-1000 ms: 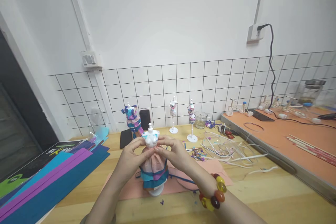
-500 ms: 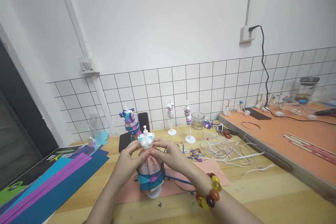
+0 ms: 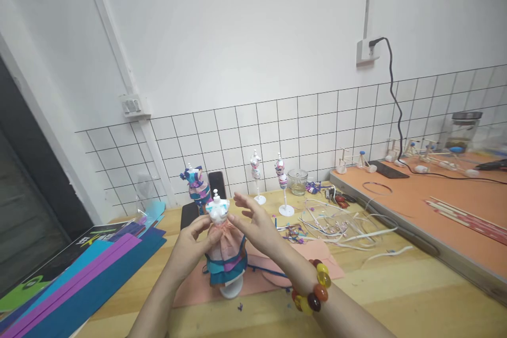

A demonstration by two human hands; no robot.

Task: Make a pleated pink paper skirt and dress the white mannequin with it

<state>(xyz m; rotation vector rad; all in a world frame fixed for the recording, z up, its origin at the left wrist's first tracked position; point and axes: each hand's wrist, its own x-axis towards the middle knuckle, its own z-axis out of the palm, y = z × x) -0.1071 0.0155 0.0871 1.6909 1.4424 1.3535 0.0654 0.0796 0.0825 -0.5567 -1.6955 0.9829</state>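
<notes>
A small white mannequin (image 3: 217, 210) in a pink and teal paper dress (image 3: 226, 256) stands on a pink sheet (image 3: 317, 259) on the wooden table. My left hand (image 3: 190, 245) pinches the dress at the waist, fingers closed on it. My right hand (image 3: 253, 224) is just right of the mannequin's bust, with its fingers spread and lifted off the dress. A beaded bracelet (image 3: 312, 293) sits on my right wrist.
Coloured paper sheets (image 3: 79, 280) lie at the left. Behind stand a dressed mannequin (image 3: 197, 182), a dark phone (image 3: 217, 185), two thin mannequins (image 3: 255, 166) (image 3: 280, 174) and a glass jar (image 3: 297, 180). White strips (image 3: 344, 222) lie right of centre. An orange mat (image 3: 428, 206) holds stick models at the right.
My right hand has let go of the dress at the waist and opened its fingers upward. The left hand keeps its pinch. The view has shifted slightly.
</notes>
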